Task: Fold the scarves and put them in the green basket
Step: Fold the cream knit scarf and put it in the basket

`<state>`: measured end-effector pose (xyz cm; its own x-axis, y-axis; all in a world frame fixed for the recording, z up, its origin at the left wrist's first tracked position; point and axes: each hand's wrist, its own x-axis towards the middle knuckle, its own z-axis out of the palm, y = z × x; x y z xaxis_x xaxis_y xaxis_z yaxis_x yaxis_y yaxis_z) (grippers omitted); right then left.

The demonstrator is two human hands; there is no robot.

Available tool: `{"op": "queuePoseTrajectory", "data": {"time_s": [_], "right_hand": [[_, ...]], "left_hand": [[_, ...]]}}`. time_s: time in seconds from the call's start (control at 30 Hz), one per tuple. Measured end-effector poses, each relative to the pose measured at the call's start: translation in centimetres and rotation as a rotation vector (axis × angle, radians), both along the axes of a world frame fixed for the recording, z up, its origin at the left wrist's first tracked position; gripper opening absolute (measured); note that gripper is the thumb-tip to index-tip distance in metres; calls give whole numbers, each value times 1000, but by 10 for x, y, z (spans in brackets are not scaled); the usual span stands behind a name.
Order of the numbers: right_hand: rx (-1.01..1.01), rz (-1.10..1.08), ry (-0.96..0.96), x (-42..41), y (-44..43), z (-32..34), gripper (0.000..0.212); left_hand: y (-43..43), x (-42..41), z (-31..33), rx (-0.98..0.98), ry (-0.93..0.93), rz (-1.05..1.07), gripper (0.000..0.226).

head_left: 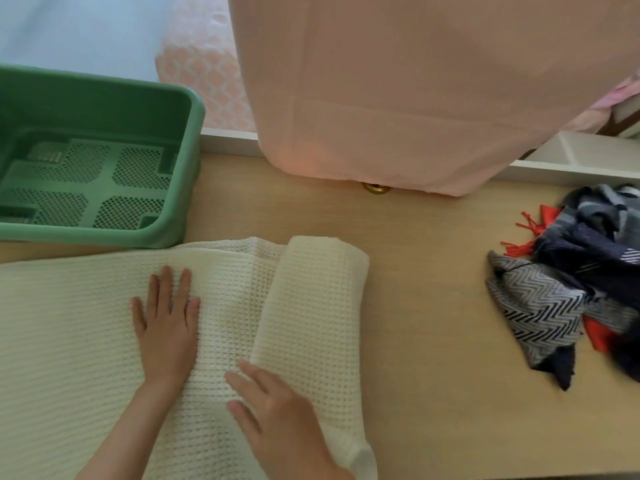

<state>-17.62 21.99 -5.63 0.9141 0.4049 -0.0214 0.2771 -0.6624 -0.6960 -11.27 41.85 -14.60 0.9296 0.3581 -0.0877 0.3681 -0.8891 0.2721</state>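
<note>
A cream waffle-knit scarf (pixel 69 327) lies spread across the wooden table, its right end turned over into a thick fold (pixel 311 299). My left hand (pixel 166 327) rests flat on the scarf with straight fingers, just left of the fold. My right hand (pixel 273 414) lies on the near end of the fold, fingers reaching under its edge. The green basket (pixel 173 223) stands at the back left with nothing in it.
A pile of scarves (pixel 568 282), grey chevron, navy and red, sits at the right edge of the table (pixel 433 271). A large pink cloth (pixel 398 98) hangs over the back of the table. A small brass knob (pixel 375 188) shows beneath it.
</note>
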Motion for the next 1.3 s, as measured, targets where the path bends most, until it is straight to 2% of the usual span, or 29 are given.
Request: {"op": "queuePoseTrajectory", "data": {"time_s": [0.03, 0.1, 0.17, 0.23, 0.27, 0.33, 0.37, 0.5, 0.57, 0.67, 0.8, 1.0, 1.17, 1.3], "right_hand": [[78, -42, -46, 1, -10, 3, 29], [250, -345, -42, 15, -39, 7, 27], [322, -740, 137, 33, -79, 4, 24], [436, -982, 392, 48, -106, -10, 18], [520, -1028, 515, 52, -111, -16, 16], [640, -1024, 711, 54, -107, -23, 29], [672, -993, 765, 55, -101, -21, 34], [862, -965, 850, 62, -77, -7, 34], [879, -979, 778, 64, -68, 3, 35], [881, -1004, 659, 69, -62, 16, 24], [783, -1142, 399, 89, -109, 26, 17], [292, -1071, -12, 107, -208, 42, 18], [111, -963, -91, 114, -204, 34, 15], [128, -1052, -154, 127, -235, 50, 19]], "left_hand": [[0, 0, 0, 0, 0, 2, 59], [0, 0, 1, 0, -2, 3, 59], [-1, 0, 1, 1, -5, 3, 59], [0, 0, 0, -2, -5, 6, 59], [0, 0, 0, -3, -6, 7, 59], [-1, 0, 0, -2, -5, 5, 58], [-1, 1, 0, -2, -4, 4, 58], [-2, 0, 2, 0, -9, 2, 57], [-1, 0, 2, -5, -13, 2, 58], [-1, -1, 2, -8, -14, 0, 57], [0, -1, 3, -17, -25, -5, 57], [-2, 0, 2, -18, -32, 14, 57], [-1, 1, 2, -18, -26, 19, 57], [0, 1, 3, -16, -31, 7, 57]]}}
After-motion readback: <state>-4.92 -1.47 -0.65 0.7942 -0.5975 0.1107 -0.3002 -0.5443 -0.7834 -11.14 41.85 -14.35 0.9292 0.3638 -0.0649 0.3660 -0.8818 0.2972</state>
